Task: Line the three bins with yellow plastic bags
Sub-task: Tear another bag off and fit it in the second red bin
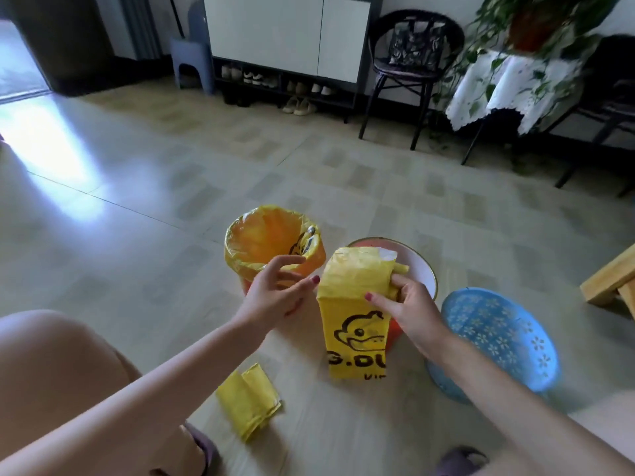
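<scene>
since the folded duck-print yellow bag (355, 317) was thin, light and slippery, it hung limp over the unlined orange bin (417, 261), pinched near its top by the right hand (409, 304); its mouth edge looked the best hold. the left hand (275, 290) hovered beside it, fingers spread and empty. the blue basket (498, 341) was half hidden by the arm, and the bag's lettering was cut off

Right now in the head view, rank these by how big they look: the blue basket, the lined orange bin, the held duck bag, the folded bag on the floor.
1. blue basket, nearer the camera, which flatters it
2. lined orange bin and held duck bag, too alike to rank
3. folded bag on the floor
</scene>
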